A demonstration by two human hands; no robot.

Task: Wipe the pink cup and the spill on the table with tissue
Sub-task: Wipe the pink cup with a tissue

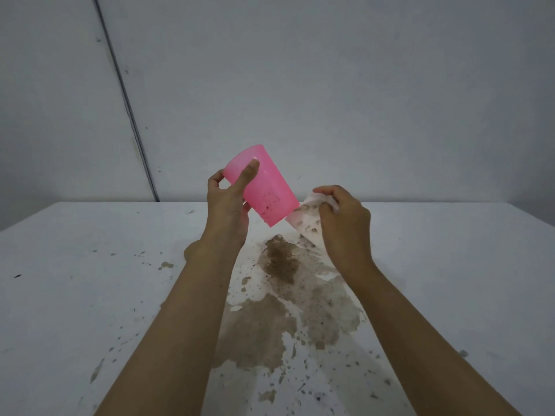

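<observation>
Above the desk (pixel 90 295) spill (pixel 279 310), left hand (pixel 226 202) grips tilted cup (pixel 264 187), mouth probably lower right, touching soiled tissue (pixel 306 217) pinched by right hand (pixel 345 220).

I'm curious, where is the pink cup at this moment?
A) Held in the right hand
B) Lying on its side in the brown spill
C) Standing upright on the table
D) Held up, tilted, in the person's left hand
D: the left hand grips the pink cup, tilted, above the table and the brown spill, while the right hand holds a stained tissue beside it.
</observation>
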